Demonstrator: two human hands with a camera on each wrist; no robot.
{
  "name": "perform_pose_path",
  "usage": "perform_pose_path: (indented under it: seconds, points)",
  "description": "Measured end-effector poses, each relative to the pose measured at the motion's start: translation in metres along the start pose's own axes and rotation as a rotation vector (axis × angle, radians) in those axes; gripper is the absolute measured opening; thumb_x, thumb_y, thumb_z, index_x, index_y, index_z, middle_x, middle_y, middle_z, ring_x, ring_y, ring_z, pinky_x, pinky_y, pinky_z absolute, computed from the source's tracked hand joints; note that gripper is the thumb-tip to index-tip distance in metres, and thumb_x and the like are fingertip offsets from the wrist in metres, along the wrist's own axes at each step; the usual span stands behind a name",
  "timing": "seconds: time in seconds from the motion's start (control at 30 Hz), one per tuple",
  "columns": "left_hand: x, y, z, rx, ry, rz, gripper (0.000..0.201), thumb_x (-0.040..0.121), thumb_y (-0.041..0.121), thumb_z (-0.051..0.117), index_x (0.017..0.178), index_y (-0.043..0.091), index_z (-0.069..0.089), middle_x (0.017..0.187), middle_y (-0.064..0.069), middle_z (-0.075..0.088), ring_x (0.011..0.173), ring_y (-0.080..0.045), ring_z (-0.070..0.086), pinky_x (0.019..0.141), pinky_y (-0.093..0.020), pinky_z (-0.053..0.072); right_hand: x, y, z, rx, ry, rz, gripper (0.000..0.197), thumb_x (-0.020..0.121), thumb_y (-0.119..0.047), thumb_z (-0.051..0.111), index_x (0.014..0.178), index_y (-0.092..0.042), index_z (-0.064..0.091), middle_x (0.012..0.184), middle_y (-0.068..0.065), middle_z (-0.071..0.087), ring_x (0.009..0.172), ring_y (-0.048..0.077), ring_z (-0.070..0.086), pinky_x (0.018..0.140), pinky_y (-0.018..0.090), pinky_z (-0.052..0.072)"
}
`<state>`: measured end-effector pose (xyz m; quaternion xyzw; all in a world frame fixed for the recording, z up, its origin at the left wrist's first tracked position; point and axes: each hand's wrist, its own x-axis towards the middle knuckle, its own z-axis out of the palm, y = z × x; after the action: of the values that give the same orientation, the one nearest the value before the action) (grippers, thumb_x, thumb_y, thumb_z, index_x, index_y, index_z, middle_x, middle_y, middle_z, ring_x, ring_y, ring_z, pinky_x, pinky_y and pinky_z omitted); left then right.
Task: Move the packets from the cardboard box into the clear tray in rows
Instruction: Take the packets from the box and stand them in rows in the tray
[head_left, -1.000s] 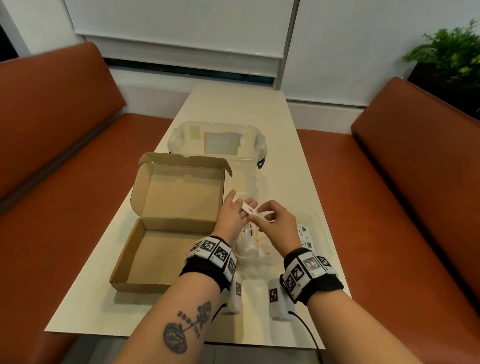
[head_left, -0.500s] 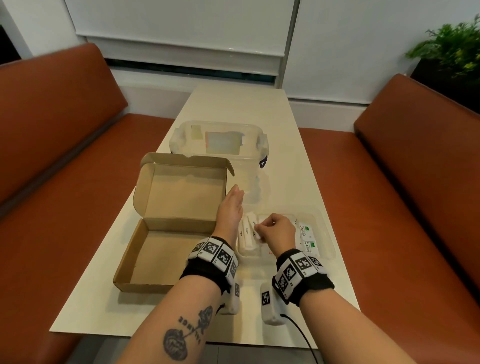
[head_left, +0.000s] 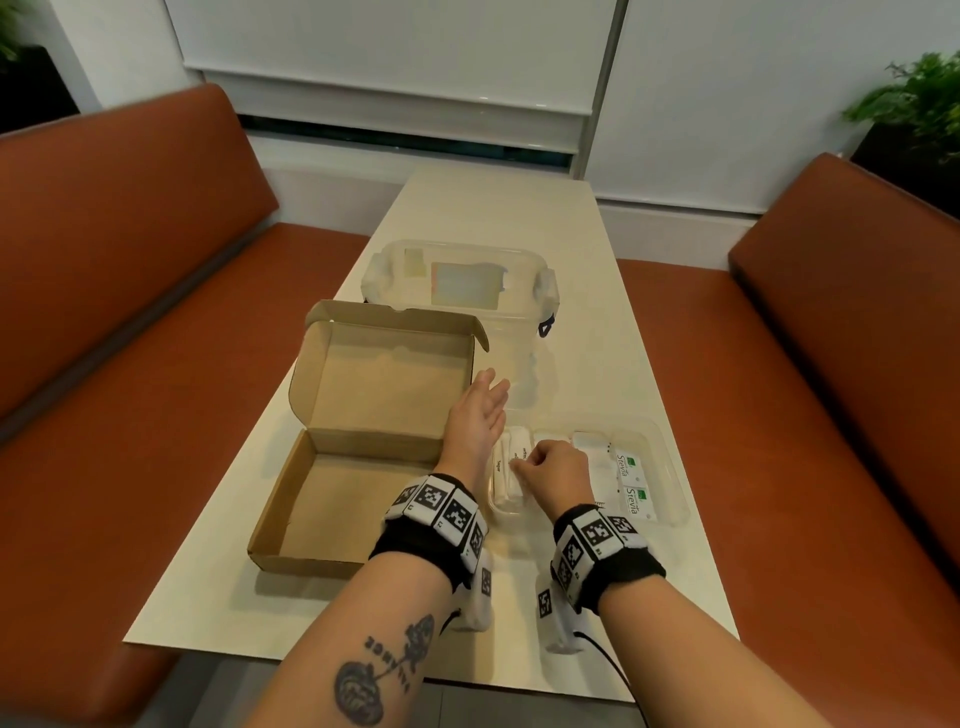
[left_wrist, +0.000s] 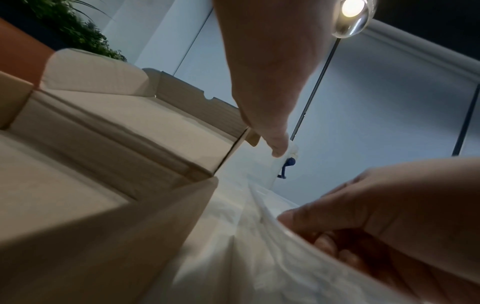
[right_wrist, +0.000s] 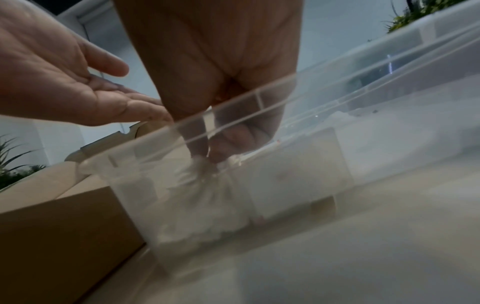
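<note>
Hands: left (head_left: 475, 415) flat, released; right (head_left: 553, 470) curled, pinching packets (head_left: 511, 467) inside clear tray (head_left: 670, 467).

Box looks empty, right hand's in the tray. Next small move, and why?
Probably release and lift the right hand: its fingertips pinch white packets already down in the clear tray at its left end, the cardboard box shows none left, and the left hand hovers open.

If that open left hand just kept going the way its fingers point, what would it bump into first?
Probably the clear lidded tub beyond it. The left hand points away along the table, just right of the cardboard box lid, though depth is hard to judge.
</note>
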<state>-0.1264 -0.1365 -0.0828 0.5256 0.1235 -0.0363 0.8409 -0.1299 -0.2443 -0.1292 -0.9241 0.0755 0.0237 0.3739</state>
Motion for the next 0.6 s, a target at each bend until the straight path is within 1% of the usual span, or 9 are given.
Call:
perform_pose_path:
  seconds: [0.1, 0.17, 0.23, 0.27, 0.33, 0.43, 0.47, 0.53, 0.6]
  points:
    - [0.0, -0.001, 0.0, -0.001, -0.008, 0.012, 0.046, 0.103, 0.034, 0.034, 0.142, 0.01, 0.039, 0.142, -0.012, 0.048, 0.134, -0.021, 0.043, 0.109, -0.029, 0.033, 0.0, 0.006, -0.003, 0.049, 0.043, 0.008, 0.03, 0.084, -0.024, 0.065, 0.061, -0.01, 0.051, 0.063, 0.004, 0.054, 0.067, 0.019, 0.051, 0.064, 0.026, 0.039]
    - [0.0, 0.0, 0.0, -0.003, -0.014, 0.022, 0.045, 0.103, 0.033, 0.035, 0.141, 0.01, 0.04, 0.142, -0.011, 0.049, 0.133, -0.021, 0.043, 0.108, -0.029, 0.034, -0.001, 0.008, -0.005, 0.069, 0.083, 0.008, 0.028, 0.086, -0.022, 0.062, 0.064, -0.009, 0.052, 0.062, 0.003, 0.053, 0.065, 0.019, 0.049, 0.061, 0.026, 0.035]
    - [0.0, 0.0, 0.001, 0.001, -0.02, 0.032, 0.044, 0.102, 0.033, 0.037, 0.141, 0.011, 0.04, 0.141, -0.011, 0.05, 0.131, -0.02, 0.045, 0.106, -0.027, 0.035, 0.0, 0.009, -0.011, 0.075, 0.143, -0.009, 0.021, 0.086, -0.018, 0.059, 0.069, -0.008, 0.055, 0.064, 0.002, 0.053, 0.066, 0.019, 0.049, 0.06, 0.026, 0.035]
    - [-0.001, 0.001, 0.001, 0.001, -0.024, 0.036, 0.044, 0.102, 0.032, 0.038, 0.14, 0.011, 0.041, 0.14, -0.011, 0.05, 0.129, -0.019, 0.046, 0.105, -0.027, 0.036, 0.001, 0.01, -0.016, 0.054, 0.181, -0.017, 0.016, 0.087, -0.017, 0.056, 0.074, -0.007, 0.058, 0.069, 0.003, 0.054, 0.069, 0.02, 0.051, 0.062, 0.026, 0.036]
    - [-0.001, 0.003, 0.001, -0.003, -0.029, 0.042, 0.043, 0.101, 0.03, 0.042, 0.139, 0.01, 0.042, 0.139, -0.011, 0.052, 0.122, -0.015, 0.05, 0.101, -0.024, 0.039, 0.006, 0.016, -0.031, -0.056, 0.271, -0.001, 0.013, 0.09, -0.014, 0.051, 0.091, -0.007, 0.063, 0.09, 0.008, 0.057, 0.083, 0.023, 0.054, 0.069, 0.03, 0.042]
    - [-0.001, 0.006, 0.0, -0.005, -0.025, 0.048, 0.041, 0.101, 0.028, 0.044, 0.138, 0.01, 0.045, 0.137, -0.011, 0.053, 0.117, -0.013, 0.052, 0.092, -0.019, 0.043, 0.011, 0.037, -0.057, -0.259, 0.359, 0.115, 0.032, 0.088, -0.004, 0.046, 0.117, -0.011, 0.058, 0.121, 0.013, 0.048, 0.108, 0.029, 0.047, 0.082, 0.039, 0.047]
    - [-0.002, 0.006, 0.0, -0.004, -0.018, 0.047, 0.041, 0.101, 0.028, 0.044, 0.138, 0.01, 0.045, 0.137, -0.011, 0.053, 0.119, -0.013, 0.052, 0.092, -0.018, 0.043, 0.012, 0.044, -0.063, -0.318, 0.346, 0.176, 0.041, 0.086, -0.002, 0.045, 0.124, -0.013, 0.054, 0.127, 0.014, 0.044, 0.112, 0.031, 0.043, 0.086, 0.041, 0.046]
    - [-0.004, 0.005, 0.001, 0.008, -0.006, 0.039, 0.041, 0.101, 0.028, 0.043, 0.138, 0.009, 0.045, 0.138, -0.011, 0.053, 0.124, -0.017, 0.051, 0.097, -0.022, 0.042, 0.011, 0.055, -0.071, -0.418, 0.283, 0.274, 0.05, 0.087, -0.004, 0.043, 0.135, -0.017, 0.044, 0.134, 0.015, 0.039, 0.117, 0.033, 0.04, 0.09, 0.043, 0.042]
    - [-0.007, 0.003, 0.003, 0.026, -0.005, 0.026, 0.041, 0.101, 0.027, 0.043, 0.138, 0.009, 0.045, 0.138, -0.012, 0.053, 0.128, -0.019, 0.049, 0.103, -0.026, 0.039, 0.01, 0.062, -0.072, -0.474, 0.233, 0.303, 0.053, 0.089, -0.007, 0.043, 0.14, -0.022, 0.036, 0.134, 0.016, 0.041, 0.118, 0.033, 0.041, 0.091, 0.043, 0.042]
